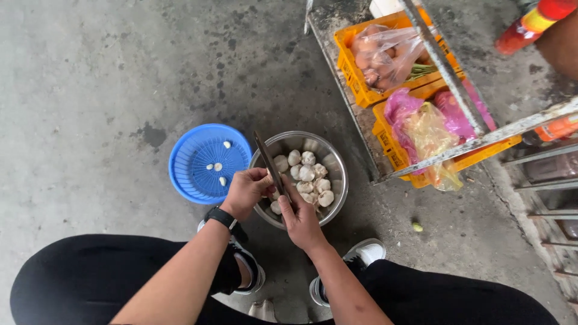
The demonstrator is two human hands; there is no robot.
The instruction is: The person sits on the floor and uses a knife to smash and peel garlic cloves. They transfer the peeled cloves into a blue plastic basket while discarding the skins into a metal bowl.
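Stained grey concrete floor [90, 90] in daylight, a metal rack [448, 75] holding yellow crates [355, 78] at right.

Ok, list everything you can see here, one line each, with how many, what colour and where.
Metal bowl: one, silver, on the floor before the feet.
Garlic bulbs: about a dozen, whitish, inside the metal bowl.
Plastic basket: one, blue, on the floor left of the bowl.
Garlic cloves: four, pale, in the blue basket.
Knife: one, dark blade, over the bowl's left rim.
Crates: two, orange, on a low rack at upper right, holding clear, pink and yellow bags.
Bottle: one, red and yellow, top right corner.
Shoes: two, white soled, at the bottom.
Wristwatch: one, black, left wrist.
Left hand: at the bowl's rim, fingers pinched, beside the blade.
Right hand: gripping the knife.
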